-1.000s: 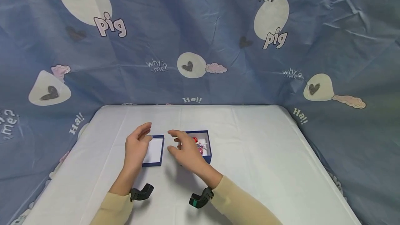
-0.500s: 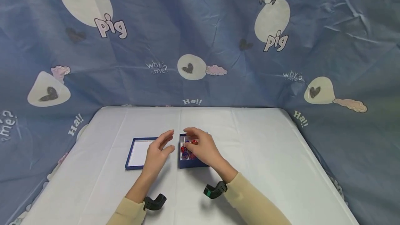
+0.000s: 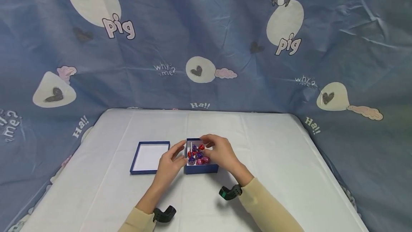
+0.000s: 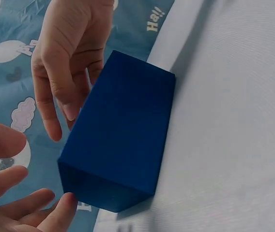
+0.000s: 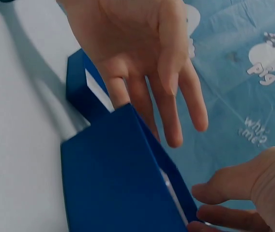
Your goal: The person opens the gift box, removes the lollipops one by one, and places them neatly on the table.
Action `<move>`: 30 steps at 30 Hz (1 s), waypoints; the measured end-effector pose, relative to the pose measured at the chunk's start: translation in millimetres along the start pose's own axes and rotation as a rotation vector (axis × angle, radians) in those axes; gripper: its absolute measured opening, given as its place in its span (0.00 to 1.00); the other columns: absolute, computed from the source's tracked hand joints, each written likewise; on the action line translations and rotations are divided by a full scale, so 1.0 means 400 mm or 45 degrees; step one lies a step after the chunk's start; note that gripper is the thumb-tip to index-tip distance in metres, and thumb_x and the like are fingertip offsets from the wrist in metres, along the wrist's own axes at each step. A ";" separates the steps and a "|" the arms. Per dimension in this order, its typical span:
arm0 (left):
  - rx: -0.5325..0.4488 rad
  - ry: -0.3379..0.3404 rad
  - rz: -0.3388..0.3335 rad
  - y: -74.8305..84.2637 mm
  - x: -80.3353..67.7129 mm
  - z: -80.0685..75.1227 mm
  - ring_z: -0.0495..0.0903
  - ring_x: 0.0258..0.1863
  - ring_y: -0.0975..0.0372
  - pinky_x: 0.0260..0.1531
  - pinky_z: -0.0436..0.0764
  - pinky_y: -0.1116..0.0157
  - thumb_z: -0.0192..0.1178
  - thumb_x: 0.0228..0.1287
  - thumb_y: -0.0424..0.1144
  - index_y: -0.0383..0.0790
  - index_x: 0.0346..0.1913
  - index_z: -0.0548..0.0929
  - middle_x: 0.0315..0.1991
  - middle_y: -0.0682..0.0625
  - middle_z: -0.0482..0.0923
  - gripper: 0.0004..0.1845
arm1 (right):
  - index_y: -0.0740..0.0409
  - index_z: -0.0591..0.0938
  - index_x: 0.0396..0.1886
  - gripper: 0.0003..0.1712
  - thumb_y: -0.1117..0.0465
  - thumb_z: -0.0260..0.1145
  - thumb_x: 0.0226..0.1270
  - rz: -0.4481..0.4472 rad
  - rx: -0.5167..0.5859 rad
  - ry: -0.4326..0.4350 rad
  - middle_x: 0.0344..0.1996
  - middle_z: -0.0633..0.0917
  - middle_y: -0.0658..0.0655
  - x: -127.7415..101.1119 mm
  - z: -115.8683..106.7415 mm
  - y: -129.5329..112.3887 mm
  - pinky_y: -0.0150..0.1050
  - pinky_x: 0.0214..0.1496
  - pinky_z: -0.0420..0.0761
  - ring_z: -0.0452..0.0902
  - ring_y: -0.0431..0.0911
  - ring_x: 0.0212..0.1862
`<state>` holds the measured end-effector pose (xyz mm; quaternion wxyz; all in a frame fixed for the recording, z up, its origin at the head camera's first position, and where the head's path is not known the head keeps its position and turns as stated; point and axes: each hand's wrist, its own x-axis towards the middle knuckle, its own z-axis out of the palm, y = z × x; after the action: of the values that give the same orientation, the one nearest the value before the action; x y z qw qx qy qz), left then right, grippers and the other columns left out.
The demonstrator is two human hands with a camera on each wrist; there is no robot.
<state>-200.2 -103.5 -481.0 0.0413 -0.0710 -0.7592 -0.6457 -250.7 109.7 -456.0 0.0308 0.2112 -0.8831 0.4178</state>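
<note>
The blue box (image 3: pixel 201 169) stood on the white-covered bench (image 3: pixel 273 160) between the two hands, its uncovered top facing up. The left hand (image 3: pixel 170 164) was at the box's left side, fingers loosely bent and spread, the tips close to that wall; whether they touched it could not be told. The right hand (image 3: pixel 222 151) was over the right side, its fingers reaching toward the far right corner and its thumb above the inside; in the right wrist view its fingertips came right up to the rim, though contact was unclear. The hands were apart from each other, with the box in the gap, and neither was seen to be clamped on anything. Inside the box lay round wrapped candies (image 3: pixel 199 155) in red, purple and pink, with a white stick (image 3: pixel 191 146) among them near the left wall. To the left of the box, a little apart from it, a shallow blue-rimmed lid (image 3: pixel 149 156) lay with its white inside upward, its near right corner partly hidden by the left hand.
</note>
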 end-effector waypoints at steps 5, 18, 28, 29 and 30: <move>0.011 0.005 -0.015 -0.012 -0.003 0.009 0.68 0.69 0.46 0.60 0.76 0.59 0.61 0.59 0.22 0.38 0.70 0.73 0.69 0.39 0.70 0.34 | 0.53 0.85 0.55 0.23 0.67 0.72 0.59 0.002 -0.111 -0.023 0.45 0.87 0.55 0.001 0.006 0.021 0.39 0.42 0.85 0.85 0.45 0.42; -0.029 0.004 -0.042 -0.034 -0.008 0.018 0.69 0.69 0.47 0.59 0.77 0.59 0.61 0.56 0.19 0.40 0.68 0.77 0.70 0.42 0.69 0.34 | 0.49 0.88 0.51 0.27 0.71 0.73 0.50 -0.047 -0.489 -0.063 0.39 0.89 0.50 0.014 0.019 0.022 0.45 0.36 0.82 0.84 0.45 0.39; -0.043 0.001 -0.099 0.046 -0.031 0.020 0.66 0.70 0.42 0.61 0.74 0.57 0.58 0.58 0.17 0.34 0.68 0.75 0.71 0.37 0.66 0.32 | 0.45 0.88 0.51 0.28 0.71 0.76 0.48 -0.079 -0.749 -0.086 0.31 0.87 0.46 0.019 0.036 0.022 0.39 0.28 0.79 0.80 0.41 0.31; -0.040 -0.001 -0.103 0.056 -0.034 0.020 0.66 0.70 0.41 0.61 0.74 0.57 0.57 0.57 0.17 0.33 0.68 0.75 0.71 0.36 0.66 0.32 | 0.46 0.89 0.50 0.28 0.71 0.76 0.48 -0.087 -0.768 -0.084 0.31 0.87 0.45 0.019 0.038 0.023 0.38 0.27 0.78 0.80 0.41 0.30; -0.045 -0.001 -0.099 0.058 -0.034 0.020 0.66 0.70 0.41 0.61 0.74 0.57 0.57 0.57 0.17 0.33 0.68 0.75 0.71 0.36 0.67 0.32 | 0.45 0.89 0.50 0.27 0.71 0.76 0.48 -0.093 -0.783 -0.081 0.30 0.87 0.45 0.019 0.040 0.023 0.37 0.26 0.78 0.79 0.40 0.29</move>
<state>-182.8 -92.8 -462.0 0.0146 -0.0425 -0.7500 -0.6600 -259.3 100.3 -471.0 0.0807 0.2366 -0.9604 0.1229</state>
